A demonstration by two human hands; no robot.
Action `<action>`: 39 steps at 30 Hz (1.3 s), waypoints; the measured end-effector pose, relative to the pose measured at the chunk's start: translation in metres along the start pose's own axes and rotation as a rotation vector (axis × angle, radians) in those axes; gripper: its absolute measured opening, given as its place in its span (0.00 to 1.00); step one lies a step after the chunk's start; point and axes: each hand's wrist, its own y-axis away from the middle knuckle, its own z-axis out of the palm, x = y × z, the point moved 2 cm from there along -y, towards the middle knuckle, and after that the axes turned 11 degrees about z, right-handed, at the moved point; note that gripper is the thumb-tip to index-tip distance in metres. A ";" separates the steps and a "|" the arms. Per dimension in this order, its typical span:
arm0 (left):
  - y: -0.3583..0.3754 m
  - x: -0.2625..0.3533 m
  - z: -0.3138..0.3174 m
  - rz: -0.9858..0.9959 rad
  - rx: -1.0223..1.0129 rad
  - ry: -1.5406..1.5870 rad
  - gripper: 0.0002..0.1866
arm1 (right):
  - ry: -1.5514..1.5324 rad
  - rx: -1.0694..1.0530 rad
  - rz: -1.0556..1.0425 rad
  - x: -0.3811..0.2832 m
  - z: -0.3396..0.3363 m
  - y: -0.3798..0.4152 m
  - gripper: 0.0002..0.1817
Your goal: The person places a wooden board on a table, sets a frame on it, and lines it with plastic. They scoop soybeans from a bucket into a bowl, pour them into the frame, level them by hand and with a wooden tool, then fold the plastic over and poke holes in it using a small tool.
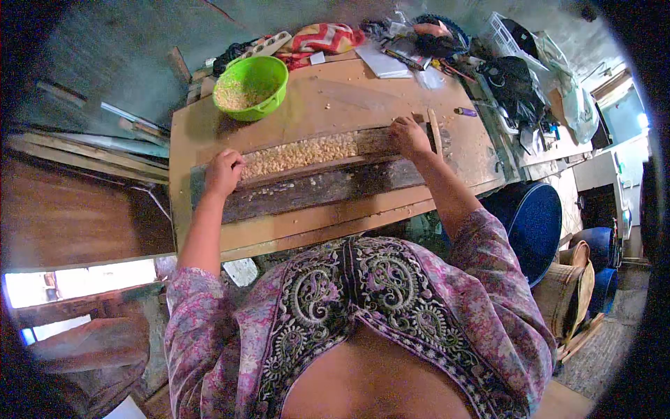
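A long dark wooden board [321, 187] lies across the tabletop, with a narrow trough along its far side. Pale yellow kernels or pieces [300, 156] fill the trough's left and middle parts. At the trough's left end is my left hand [224, 172], fingers curled together; what they hold, if anything, is hidden. My right hand [409, 137] is at the right end, its fingers pinched near the edge; anything between them is too small to make out. A green bowl [271, 102] with similar pieces inside stands beyond the trough, on the left.
The wooden table [328, 87] carries a purple lighter [465, 112] at the right. Cloths [317, 40], papers [384, 63] and black bags [513, 87] line the far edge and right side. A blue barrel [534, 223] stands by the table's right front corner.
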 end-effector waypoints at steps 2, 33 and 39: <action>-0.001 0.003 0.000 0.003 -0.015 -0.026 0.04 | -0.041 0.052 0.008 0.001 0.003 0.005 0.08; 0.009 0.008 0.014 0.191 -0.012 -0.096 0.09 | 0.054 0.106 0.010 0.011 0.037 0.012 0.08; -0.029 0.055 0.012 0.213 -0.218 -0.258 0.14 | -0.140 0.049 0.126 0.011 0.026 0.020 0.11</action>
